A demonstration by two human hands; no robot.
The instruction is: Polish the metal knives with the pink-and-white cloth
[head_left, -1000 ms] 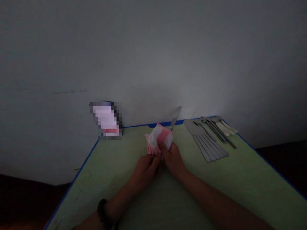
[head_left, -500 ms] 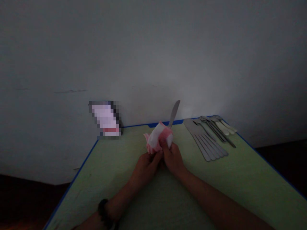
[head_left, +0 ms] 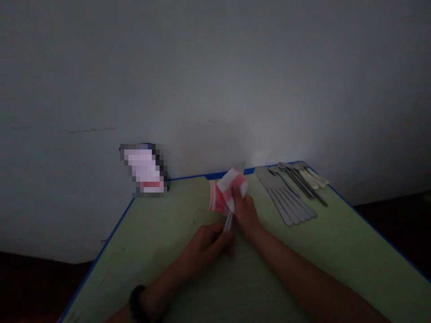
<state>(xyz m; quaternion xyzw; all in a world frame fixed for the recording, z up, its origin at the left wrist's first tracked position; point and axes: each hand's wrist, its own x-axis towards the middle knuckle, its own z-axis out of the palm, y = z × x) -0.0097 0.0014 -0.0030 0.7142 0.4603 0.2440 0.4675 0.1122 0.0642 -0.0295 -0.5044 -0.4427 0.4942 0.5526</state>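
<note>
My left hand (head_left: 215, 240) is closed around the handle of a table knife (head_left: 228, 221), low over the middle of the table. A pink and white cloth (head_left: 232, 184) is wrapped around the knife's middle, and my right hand (head_left: 246, 213) grips it there with the thumb on top. Just the blade's tip shows beyond the cloth, pointing away from me. One end of the cloth hangs loose to the left. The cloth and fingers hide the rest of the blade.
On the right of the green, blue-edged table (head_left: 182, 202), several table knives (head_left: 292, 211) lie fanned out. Beside them are spoons and other cutlery (head_left: 298, 179) and pieces with white handles (head_left: 313, 178). A blurred-out phone (head_left: 144, 168) leans against the wall (head_left: 215, 80) at the back left.
My left hand has drawn the knife back toward me, so its handle now shows below the cloth and less blade sticks out above. The cloth stays in my right hand.
</note>
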